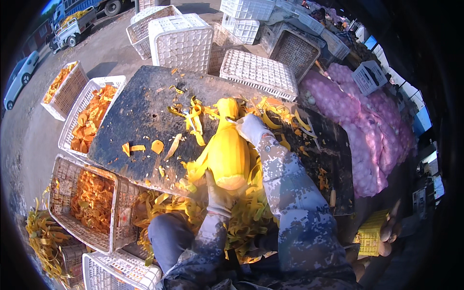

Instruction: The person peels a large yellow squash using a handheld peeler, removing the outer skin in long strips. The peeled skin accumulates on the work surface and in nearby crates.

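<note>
A long-necked yellow-orange squash [229,156], its rind mostly off, lies near the front edge of a dark, worn board table [137,108], cut end towards me. My left hand [218,194], in a soiled glove, supports it from below at the wide cut end. In a white glove, my right hand [252,127] is closed at the squash's neck around a tool, probably a peeler, of which only a thin metal end shows. Strips of yellow peel [197,170] hang beside the squash, and more lie scattered behind it. Small orange pieces [157,146] and seeds rest on the board's left.
Left of the table stand crates of orange squash pieces [90,116] and stringy pulp [92,203]. Peelings [250,217] heap below the front edge. White plastic crates [181,43] stand behind. Pink net sacks [362,123] lie right, above a yellow crate [369,235]. A wooden handle [332,198] rests near the right edge.
</note>
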Tool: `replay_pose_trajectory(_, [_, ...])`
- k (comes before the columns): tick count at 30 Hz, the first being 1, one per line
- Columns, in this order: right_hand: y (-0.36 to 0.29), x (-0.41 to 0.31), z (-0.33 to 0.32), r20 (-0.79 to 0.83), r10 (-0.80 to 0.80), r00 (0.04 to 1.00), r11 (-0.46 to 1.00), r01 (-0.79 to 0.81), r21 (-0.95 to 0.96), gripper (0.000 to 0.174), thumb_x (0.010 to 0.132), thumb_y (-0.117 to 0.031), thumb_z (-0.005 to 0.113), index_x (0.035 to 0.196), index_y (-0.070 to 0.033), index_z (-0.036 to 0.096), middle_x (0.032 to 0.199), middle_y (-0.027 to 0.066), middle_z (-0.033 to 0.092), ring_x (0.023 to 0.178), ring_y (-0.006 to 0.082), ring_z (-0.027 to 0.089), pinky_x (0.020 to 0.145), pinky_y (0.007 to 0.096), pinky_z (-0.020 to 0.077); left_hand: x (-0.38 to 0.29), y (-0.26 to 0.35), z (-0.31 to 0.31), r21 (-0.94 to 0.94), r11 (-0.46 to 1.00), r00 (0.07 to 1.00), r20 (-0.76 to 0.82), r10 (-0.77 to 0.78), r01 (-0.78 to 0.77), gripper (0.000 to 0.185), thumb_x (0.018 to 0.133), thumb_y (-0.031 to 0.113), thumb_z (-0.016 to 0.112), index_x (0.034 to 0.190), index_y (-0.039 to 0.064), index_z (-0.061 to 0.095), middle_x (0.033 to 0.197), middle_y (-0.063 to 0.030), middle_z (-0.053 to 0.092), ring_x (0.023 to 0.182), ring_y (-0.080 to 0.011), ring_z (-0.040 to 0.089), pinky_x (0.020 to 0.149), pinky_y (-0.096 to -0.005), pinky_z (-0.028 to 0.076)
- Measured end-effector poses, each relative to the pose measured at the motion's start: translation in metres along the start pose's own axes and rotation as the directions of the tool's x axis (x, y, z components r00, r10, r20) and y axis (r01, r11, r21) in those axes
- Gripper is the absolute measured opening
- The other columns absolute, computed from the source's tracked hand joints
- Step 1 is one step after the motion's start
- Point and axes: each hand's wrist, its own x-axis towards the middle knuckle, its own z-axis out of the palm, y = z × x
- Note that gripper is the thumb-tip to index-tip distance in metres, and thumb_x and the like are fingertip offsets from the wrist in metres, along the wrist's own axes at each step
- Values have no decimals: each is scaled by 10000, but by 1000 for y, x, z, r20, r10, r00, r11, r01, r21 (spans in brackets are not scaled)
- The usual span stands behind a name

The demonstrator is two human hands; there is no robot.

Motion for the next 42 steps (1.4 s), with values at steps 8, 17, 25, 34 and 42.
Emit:
replay_pose_trajectory(8, [-4, -114, -32, 63, 42, 997, 954, -59, 295, 356, 920, -226, 603, 1209, -49, 713, 910, 228, 731, 868, 334, 717, 758, 387, 541, 0, -4, 11, 21, 1000, 990, 142, 10, -13, 856, 879, 746, 568, 1472, 138, 457, 1410, -105, 567, 1194, -333, 614, 863, -564, 581])
replay_pose_trajectory(17, [2, -292, -18, -32, -267, 963, 908, 263, 325, 345, 948, -139, 648, 1270, -17, 669, 945, 228, 700, 839, 321, 693, 766, 366, 531, -6, -5, 19, -25, 997, 981, 178, 70, -67, 873, 882, 723, 592, 1468, 92, 450, 1401, -147, 569, 1194, -338, 617, 928, -499, 578])
replay_pose_trajectory(25, [9, -125, -61, -18, -15, 1000, 939, 20, 344, 362, 936, -134, 651, 1267, 13, 669, 1045, 202, 738, 955, 207, 702, 835, 294, 520, -8, -24, 25, 101, 995, 993, 118, 10, -22, 883, 884, 619, 679, 1500, 65, 372, 1430, -198, 494, 1282, -422, 504, 1082, -557, 444])
replay_pose_trajectory(34, [17, -12, -23, 14, 25, 1000, 984, -27, 174, 298, 882, -168, 666, 1111, 2, 753, 863, 163, 750, 738, 228, 699, 679, 319, 521, -5, -29, 20, 130, 990, 998, 41, 45, -50, 855, 909, 597, 662, 1497, 53, 365, 1381, -222, 530, 1174, -430, 587, 1005, -536, 497])
replay_pose_trajectory(42, [22, -90, -31, 23, -45, 999, 975, 39, 220, 349, 929, -242, 631, 1189, -25, 718, 894, 228, 733, 800, 297, 718, 742, 369, 535, -10, -22, 22, 11, 995, 994, 34, -102, 102, 741, 915, 554, 684, 1449, 88, 465, 1394, -114, 586, 1245, -313, 599, 1038, -493, 520])
